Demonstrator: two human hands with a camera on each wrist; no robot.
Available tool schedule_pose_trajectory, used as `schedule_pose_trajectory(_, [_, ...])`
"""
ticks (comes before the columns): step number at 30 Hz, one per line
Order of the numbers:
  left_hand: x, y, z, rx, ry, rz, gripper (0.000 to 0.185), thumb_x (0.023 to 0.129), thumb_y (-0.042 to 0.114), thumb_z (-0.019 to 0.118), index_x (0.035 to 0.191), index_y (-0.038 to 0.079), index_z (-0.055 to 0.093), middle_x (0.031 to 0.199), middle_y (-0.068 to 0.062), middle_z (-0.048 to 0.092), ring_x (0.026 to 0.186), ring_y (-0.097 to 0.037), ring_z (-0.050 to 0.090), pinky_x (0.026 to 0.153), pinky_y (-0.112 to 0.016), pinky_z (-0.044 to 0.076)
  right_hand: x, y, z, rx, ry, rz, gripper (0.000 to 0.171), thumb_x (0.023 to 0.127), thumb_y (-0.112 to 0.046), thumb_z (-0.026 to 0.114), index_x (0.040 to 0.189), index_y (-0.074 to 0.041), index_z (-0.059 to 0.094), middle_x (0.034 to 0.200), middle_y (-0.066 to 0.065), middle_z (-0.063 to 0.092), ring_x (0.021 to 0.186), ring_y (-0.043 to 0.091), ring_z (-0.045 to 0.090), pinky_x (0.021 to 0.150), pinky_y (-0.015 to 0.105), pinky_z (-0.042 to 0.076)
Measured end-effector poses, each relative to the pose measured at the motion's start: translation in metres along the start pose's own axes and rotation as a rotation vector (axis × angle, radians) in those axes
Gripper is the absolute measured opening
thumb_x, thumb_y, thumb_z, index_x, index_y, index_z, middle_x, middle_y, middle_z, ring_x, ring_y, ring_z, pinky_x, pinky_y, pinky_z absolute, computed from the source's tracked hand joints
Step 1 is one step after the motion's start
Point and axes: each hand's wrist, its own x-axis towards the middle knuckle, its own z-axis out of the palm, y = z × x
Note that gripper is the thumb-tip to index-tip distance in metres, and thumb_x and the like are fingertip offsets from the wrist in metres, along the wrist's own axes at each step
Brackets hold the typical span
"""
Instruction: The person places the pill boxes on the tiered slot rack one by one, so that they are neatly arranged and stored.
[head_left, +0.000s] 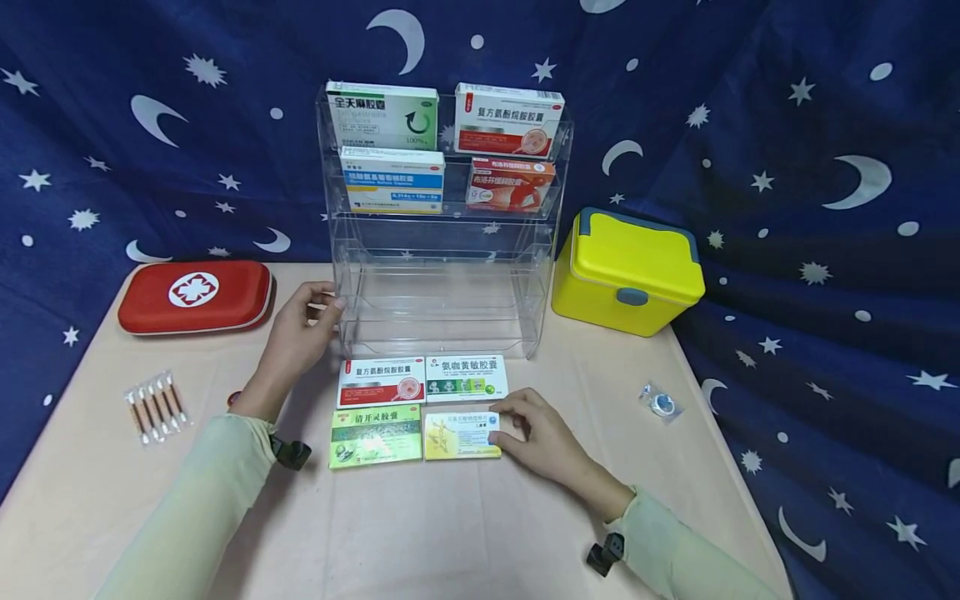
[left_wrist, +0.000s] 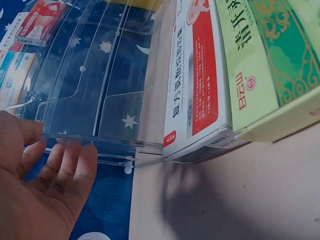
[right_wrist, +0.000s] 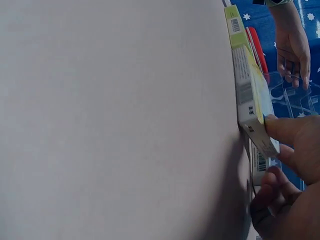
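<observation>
Starry blue cloth hung behind the table (head_left: 465, 533). On it, the right hand (head_left: 543, 442) pinched the right end of the yellow box (head_left: 461, 434), the front-right of four boxes lying before the clear rack (head_left: 442, 275). The left hand (head_left: 296, 337) lay open, fingertips steadying the rack's left wall. Lifting the box cleanly probably called for raising that end first, clear of the green box (head_left: 375, 435) touching it.
</observation>
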Motion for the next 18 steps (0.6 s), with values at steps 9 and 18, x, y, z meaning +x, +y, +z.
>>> schedule_pose_trajectory(9, [-0.002, 0.001, 0.000, 0.005, -0.005, -0.010, 0.043, 0.105, 0.029, 0.058, 0.139, 0.003, 0.052, 0.121, -0.018, 0.058, 0.098, -0.025, 0.055, 0.071, -0.024, 0.060, -0.001, 0.000, 0.001, 0.006, 0.127, -0.036, 0.033, 0.083, -0.019, 0.088, 0.111, -0.021, 0.072, 0.111, -0.012, 0.054, 0.088, 0.017, 0.057, 0.069, 0.026, 0.052])
schedule_pose_trajectory(18, [-0.001, -0.002, 0.001, 0.007, -0.008, -0.003, 0.043, 0.105, 0.030, 0.058, 0.139, 0.003, 0.051, 0.121, -0.018, 0.058, 0.097, -0.025, 0.055, 0.072, -0.027, 0.061, -0.012, -0.003, -0.001, 0.020, 0.145, -0.110, 0.030, 0.085, -0.017, 0.086, 0.110, -0.023, 0.070, 0.117, -0.013, 0.054, 0.082, 0.018, 0.056, 0.062, 0.026, 0.051])
